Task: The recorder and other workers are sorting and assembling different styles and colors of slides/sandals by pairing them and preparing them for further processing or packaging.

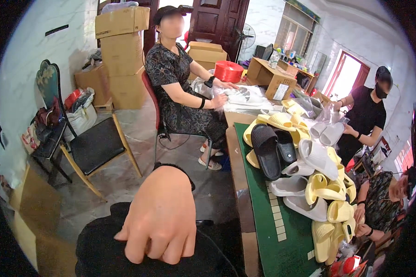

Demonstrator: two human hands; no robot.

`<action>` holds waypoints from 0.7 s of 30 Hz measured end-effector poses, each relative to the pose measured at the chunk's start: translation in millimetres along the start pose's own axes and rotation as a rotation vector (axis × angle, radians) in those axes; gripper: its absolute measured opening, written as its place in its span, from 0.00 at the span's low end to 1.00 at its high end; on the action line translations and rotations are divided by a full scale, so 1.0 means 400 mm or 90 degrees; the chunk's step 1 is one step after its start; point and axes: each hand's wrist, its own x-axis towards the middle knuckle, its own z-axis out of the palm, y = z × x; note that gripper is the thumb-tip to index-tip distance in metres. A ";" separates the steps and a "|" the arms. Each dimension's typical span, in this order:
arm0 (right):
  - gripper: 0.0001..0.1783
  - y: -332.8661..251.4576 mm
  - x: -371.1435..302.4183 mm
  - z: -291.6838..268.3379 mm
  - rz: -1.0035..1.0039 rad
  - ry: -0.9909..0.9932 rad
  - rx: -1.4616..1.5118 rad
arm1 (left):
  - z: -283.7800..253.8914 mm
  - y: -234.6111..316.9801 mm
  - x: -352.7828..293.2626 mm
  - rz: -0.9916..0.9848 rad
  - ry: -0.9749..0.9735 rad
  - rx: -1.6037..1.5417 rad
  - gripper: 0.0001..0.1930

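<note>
My left hand (162, 212) is near the middle, its back toward me and a black band (192, 180) at the wrist. Its fingers curl downward, close together, over dark clothing (101, 235). The fingertips are hidden, so whatever they hold does not show. My right hand is out of view. To the right stands a table with a green top (259, 207), apart from my hand. Heaped on it are black slide sandals (266, 152), white slides (316, 157) and several yellow slides (323, 189).
Across the table's far left corner a seated person (178, 87) handles plastic-wrapped items (245, 97). Two more people work along the right side, one holding bagged white slides (330, 134). A black-seated chair (99, 145) and stacked cartons (120, 55) stand left. Red twine (229, 71) lies near an open carton (268, 76).
</note>
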 end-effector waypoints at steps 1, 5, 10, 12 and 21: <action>0.07 -0.042 -0.038 -0.038 0.086 0.007 -0.069 | -0.021 -0.009 0.016 0.019 0.014 -0.033 0.15; 0.09 0.038 -0.179 0.068 0.317 0.067 -0.358 | 0.004 0.055 0.030 0.031 0.092 -0.013 0.08; 0.12 -0.033 -0.116 -0.015 0.555 0.154 -0.553 | -0.023 0.062 0.053 0.135 0.248 -0.085 0.07; 0.09 -0.029 -0.114 -0.027 0.568 0.181 -0.598 | -0.043 0.088 0.060 0.218 0.291 -0.124 0.07; 0.13 0.007 0.124 0.151 0.774 0.298 -0.825 | -0.038 -0.097 -0.072 0.055 0.211 -0.250 0.22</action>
